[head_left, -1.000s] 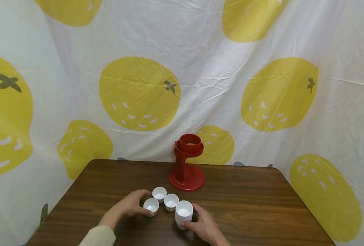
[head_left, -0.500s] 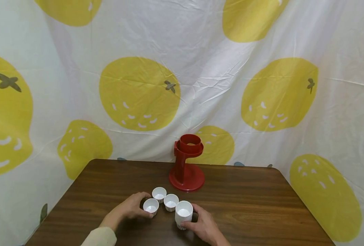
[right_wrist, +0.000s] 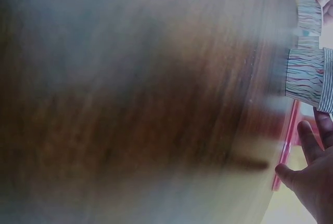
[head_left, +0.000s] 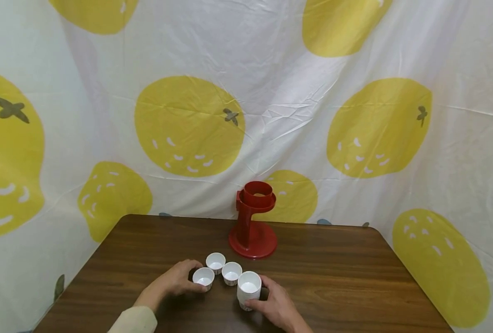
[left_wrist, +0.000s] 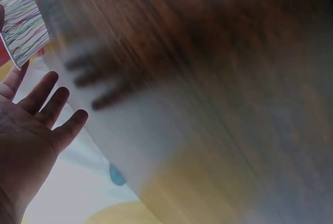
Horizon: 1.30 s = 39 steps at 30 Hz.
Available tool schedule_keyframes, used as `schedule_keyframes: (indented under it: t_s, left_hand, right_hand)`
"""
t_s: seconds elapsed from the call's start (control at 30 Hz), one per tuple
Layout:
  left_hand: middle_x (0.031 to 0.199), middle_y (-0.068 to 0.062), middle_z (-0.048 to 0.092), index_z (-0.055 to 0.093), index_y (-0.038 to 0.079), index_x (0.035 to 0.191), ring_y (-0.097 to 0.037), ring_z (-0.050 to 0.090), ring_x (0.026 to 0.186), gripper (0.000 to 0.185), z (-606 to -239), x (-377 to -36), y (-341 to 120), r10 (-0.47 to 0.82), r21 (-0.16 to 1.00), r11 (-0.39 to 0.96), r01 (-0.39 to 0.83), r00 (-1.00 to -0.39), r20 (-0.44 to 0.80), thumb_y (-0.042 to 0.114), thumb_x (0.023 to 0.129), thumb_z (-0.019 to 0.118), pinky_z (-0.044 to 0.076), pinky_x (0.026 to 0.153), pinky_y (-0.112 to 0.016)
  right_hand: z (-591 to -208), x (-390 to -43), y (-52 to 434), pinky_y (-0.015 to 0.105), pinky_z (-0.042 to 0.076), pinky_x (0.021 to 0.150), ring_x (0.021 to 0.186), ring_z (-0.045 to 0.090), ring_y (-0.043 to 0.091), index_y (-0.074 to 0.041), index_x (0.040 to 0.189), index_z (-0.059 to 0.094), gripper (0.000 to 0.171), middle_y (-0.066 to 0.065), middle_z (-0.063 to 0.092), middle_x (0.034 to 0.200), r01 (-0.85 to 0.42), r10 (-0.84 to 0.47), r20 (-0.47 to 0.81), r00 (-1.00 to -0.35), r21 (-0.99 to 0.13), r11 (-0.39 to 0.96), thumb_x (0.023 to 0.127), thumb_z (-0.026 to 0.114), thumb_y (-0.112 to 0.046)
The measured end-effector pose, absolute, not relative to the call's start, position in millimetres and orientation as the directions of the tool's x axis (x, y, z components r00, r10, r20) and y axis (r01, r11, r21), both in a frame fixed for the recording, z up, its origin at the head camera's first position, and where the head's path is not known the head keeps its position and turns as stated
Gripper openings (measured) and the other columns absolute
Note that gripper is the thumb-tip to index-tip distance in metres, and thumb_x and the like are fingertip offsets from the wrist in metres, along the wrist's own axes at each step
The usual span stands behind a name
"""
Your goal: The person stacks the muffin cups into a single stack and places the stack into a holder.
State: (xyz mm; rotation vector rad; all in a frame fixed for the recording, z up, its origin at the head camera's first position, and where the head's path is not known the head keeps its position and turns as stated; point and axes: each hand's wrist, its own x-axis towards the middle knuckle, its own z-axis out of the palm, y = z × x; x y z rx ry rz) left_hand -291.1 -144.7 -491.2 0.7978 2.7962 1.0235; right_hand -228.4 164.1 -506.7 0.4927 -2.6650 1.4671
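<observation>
Several small white paper cups stand upright on the brown wooden table. My left hand point(head_left: 174, 278) pinches the nearest left cup point(head_left: 203, 277) between thumb and index finger; the other fingers spread out straight in the left wrist view. That cup's side point(left_wrist: 25, 18) carries thin coloured wavy lines. Against it, or very close, stand a far cup point(head_left: 215, 262) and a middle cup point(head_left: 232, 273). My right hand point(head_left: 276, 303) grips a taller stack of nested cups point(head_left: 249, 291), thumb in front and fingers behind. In the right wrist view the stack point(right_wrist: 306, 77) shows several layered rims.
Behind the cups, a red stand point(head_left: 252, 238) with a round base holds up a red ring-shaped cup point(head_left: 258, 194). The wooden table point(head_left: 333, 277) extends to both sides. A lemon-print cloth point(head_left: 279, 92) hangs behind its far edge.
The cup in my left hand has shifted very slightly left and away from me. My right hand and the stack have stayed where they were.
</observation>
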Motion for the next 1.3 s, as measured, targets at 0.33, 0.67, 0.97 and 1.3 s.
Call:
schedule_keyframes:
  t_s: [0.33,0.67,0.97,1.3]
  left_hand:
    - [0.108,-0.012,0.064,0.065,-0.003,0.111,-0.037,0.058,0.105,0.054,-481.4,-294.0,-149.6,0.491,0.602,0.641,0.477,-0.857,0.156,0.032,0.076,0.085,0.045,0.092,-0.054]
    - [0.111,-0.013,0.065,0.065,-0.004,0.113,-0.038,0.057,0.108,0.057,-468.8,-296.2,-147.2,0.479,0.586,0.656,0.475,-0.863,0.162,0.035,0.076,0.085,0.045,0.093,-0.054]
    - [0.114,-0.016,0.064,0.064,-0.004,0.114,-0.04,0.056,0.113,0.059,-458.6,-297.5,-142.9,0.488,0.577,0.646,0.499,-0.852,0.19,0.037,0.077,0.083,0.042,0.097,-0.056]
    - [0.117,-0.015,0.063,0.065,-0.001,0.116,-0.039,0.054,0.115,0.057,-447.2,-298.7,-135.2,0.509,0.553,0.648,0.524,-0.838,0.197,0.039,0.078,0.082,0.042,0.099,-0.056]
  right_hand:
    - [-505.3,-228.5,163.2,0.054,0.041,0.1,0.115,0.058,0.028,-0.008,0.126,0.062,0.063,0.0,0.067,0.115,-0.299,-0.246,0.197,-0.949,-0.809,0.506,0.074,0.087,-0.035]
    - [-505.4,-227.6,163.4,0.053,0.041,0.099,0.114,0.058,0.027,-0.008,0.126,0.063,0.064,0.0,0.067,0.114,-0.3,-0.23,0.208,-0.951,-0.803,0.515,0.073,0.087,-0.035]
    - [-506.3,-226.9,163.5,0.052,0.042,0.099,0.113,0.058,0.026,-0.008,0.126,0.063,0.064,-0.001,0.068,0.114,-0.298,-0.228,0.207,-0.951,-0.805,0.513,0.073,0.087,-0.035]
    - [-506.6,-228.2,163.0,0.052,0.042,0.098,0.111,0.059,0.026,-0.007,0.126,0.063,0.065,0.002,0.068,0.114,-0.286,-0.217,0.2,-0.956,-0.806,0.518,0.072,0.088,-0.033]
